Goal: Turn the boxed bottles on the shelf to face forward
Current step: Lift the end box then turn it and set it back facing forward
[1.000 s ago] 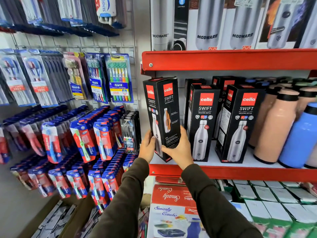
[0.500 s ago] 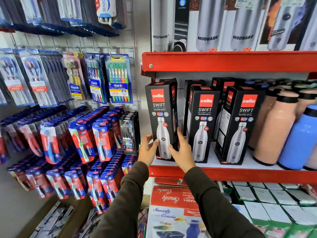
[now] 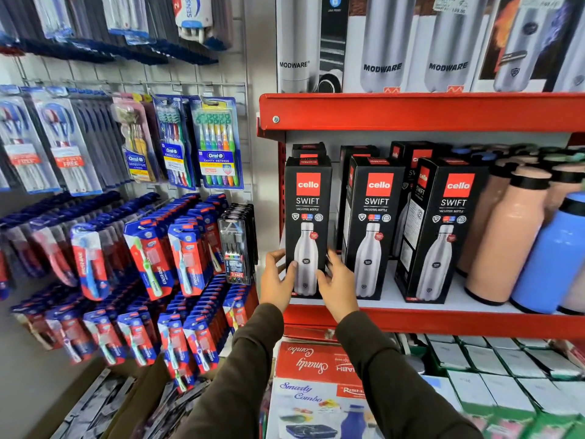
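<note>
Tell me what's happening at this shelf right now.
A person in dark sleeves is straightening black Cello Swift bottle boxes on the red metal shelf. The left hand and right hand hold the lower sides of the leftmost box, which stands upright with its front facing out. The two neighbouring boxes also show their fronts, angled slightly.

The tall black cardboard bottle boxes look smooth with a faint sheen. The red shelf edge is glossy painted metal. The peach and blue bottles have a matt, smooth coat. The toothbrush packs are shiny clear plastic over card. The dark sleeves are soft matt cloth.
</note>
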`<state>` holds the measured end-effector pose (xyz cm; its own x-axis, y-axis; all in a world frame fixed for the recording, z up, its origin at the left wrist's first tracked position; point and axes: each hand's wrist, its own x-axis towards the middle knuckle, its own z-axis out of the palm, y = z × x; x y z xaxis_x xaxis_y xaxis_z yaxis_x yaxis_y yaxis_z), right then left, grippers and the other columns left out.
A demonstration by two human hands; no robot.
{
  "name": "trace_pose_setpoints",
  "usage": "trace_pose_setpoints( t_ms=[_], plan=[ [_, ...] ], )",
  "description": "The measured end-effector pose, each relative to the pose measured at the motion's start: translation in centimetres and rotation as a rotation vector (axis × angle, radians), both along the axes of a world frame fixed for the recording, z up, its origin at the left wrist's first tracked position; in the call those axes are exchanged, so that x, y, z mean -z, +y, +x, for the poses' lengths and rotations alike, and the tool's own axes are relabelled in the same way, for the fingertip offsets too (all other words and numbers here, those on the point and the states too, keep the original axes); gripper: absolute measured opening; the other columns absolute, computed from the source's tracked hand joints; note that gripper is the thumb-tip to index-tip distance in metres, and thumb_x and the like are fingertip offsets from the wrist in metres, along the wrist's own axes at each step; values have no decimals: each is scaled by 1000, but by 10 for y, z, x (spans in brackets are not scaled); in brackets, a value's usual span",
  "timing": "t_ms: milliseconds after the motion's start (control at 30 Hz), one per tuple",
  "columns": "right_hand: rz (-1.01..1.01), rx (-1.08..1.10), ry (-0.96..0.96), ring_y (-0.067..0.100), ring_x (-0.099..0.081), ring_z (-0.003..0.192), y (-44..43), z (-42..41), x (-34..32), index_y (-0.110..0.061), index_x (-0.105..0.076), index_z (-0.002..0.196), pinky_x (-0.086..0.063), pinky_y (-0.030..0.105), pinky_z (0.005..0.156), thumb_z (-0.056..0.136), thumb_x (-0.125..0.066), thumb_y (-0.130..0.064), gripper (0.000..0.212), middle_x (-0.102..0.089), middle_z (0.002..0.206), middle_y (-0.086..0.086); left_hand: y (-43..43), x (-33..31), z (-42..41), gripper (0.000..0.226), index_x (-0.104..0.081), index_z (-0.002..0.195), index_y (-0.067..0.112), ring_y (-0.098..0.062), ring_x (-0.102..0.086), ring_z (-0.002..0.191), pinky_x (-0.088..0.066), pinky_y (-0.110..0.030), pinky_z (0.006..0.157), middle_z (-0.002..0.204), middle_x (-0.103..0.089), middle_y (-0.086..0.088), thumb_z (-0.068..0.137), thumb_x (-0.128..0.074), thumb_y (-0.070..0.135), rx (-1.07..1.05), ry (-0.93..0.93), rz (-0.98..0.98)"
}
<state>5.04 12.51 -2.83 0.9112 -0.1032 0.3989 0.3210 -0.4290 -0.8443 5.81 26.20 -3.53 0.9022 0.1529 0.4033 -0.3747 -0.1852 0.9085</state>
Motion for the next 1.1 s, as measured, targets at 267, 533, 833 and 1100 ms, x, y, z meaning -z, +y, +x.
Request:
trace_pose_setpoints(
  t_ms=[267,533,833,1100],
  plan=[
    [61,-35,-5,15,-42,140,-1,-4,3,-19,-33,150,-33,33,118,99,-49,-12,54,-46,151,3,-3,-1,-3,36,-41,135,14,-15,-51,124,-39,-23,98,129,-50,6,100,-47,20,28,27,-43],
    [174,-50,4,15,-43,139,-3,-10,6,-17,-40,147,-32,32,118,103,-41,-14,44,-47,150,5,-4,-3,-11,42,-42,144,9,-3,-38,127,-27,9,90,135,-46,7,102,-40,9,-37,12,-20],
    [166,-73,-40,3,-51,120,-14,-26,13,-14,-49,142,-35,-5,90,102,-48,-19,41,-54,143,3,-2,5,-34,41,-48,141,17,-7,-48,128,-38,-24,109,130,-52,13,100,-47,18,-50,19,-61],
    [179,-89,-31,10,-58,111,-14,-39,11,-17,-46,144,-38,-7,78,100,-51,-19,44,-54,144,6,-4,-1,-50,40,-48,141,19,0,-48,117,-37,-13,100,123,-51,15,101,-46,19,-91,44,-18]
  ],
)
